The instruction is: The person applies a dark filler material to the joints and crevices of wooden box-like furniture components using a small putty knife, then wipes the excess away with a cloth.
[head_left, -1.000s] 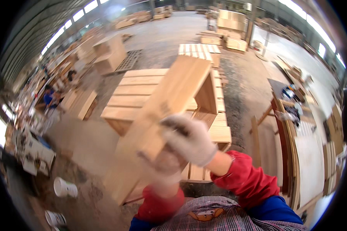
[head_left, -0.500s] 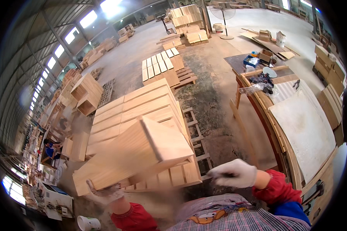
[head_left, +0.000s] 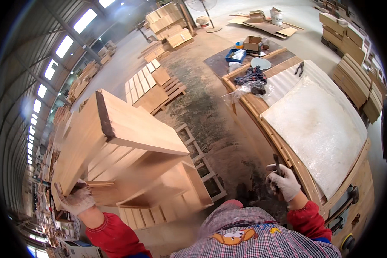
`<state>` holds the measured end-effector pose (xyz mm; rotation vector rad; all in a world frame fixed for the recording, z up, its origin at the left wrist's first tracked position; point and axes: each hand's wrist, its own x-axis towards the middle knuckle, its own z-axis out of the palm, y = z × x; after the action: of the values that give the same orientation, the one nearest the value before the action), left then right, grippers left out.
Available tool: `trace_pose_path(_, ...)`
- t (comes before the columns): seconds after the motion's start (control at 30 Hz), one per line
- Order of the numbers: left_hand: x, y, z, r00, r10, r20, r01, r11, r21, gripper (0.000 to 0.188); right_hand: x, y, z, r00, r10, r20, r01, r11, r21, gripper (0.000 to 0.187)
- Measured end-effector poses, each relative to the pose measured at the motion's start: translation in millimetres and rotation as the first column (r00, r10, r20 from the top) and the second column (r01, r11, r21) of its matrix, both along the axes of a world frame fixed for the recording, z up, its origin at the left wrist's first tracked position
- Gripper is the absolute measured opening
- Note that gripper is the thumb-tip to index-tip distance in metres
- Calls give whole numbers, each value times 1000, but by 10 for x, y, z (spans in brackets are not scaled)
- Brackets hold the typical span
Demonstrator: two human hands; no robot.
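Windows (head_left: 85, 20): along my left they burn out to flat white, with a hazy bluish flare beside them.
Roof (head_left: 17, 81): dim grey, its lines bowed by my fisheye and swallowed by a black rim.
White sheet (head_left: 318, 116): pale, with a soft sheen I can read texture through.
Wooden box (head_left: 142, 124): bright on the upper panel, shadier inside; I get smearing across its lower middle.
Right hand (head_left: 287, 184): fairly crisp for me.
Far-left clutter (head_left: 38, 189): too small and soft to sort out.

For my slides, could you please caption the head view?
Left hand grips a wooden box; right hand holds a dark object beside a workbench.
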<state>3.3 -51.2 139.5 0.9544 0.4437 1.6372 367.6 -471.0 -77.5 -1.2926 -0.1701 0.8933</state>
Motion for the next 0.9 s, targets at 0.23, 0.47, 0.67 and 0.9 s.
trace_pose_path(0.23, 1161, 598, 262, 990, -139, -19, 140, 989, 44, 38, 556, 587, -140, 989, 70, -130, -70, 998, 6, 30)
trace_pose_path(0.47, 2343, 1326, 296, 943, -329, -52, 331, 942, 46, 48, 1318, 1842, -582, 905, -9, -426, 85, 984, 159, 24)
trace_pose_path(0.67, 3314, 2137, 349, 931, -366, -3, 365, 929, -64, 43, 1801, 2944, -805, 781, 239, -577, -58, 948, 313, 31)
trace_pose_path(0.9, 4167, 3132, 172, 964, -261, -57, 261, 965, -18, 37, 2568, 4261, -617, 700, 498, -512, -433, 866, 250, 33)
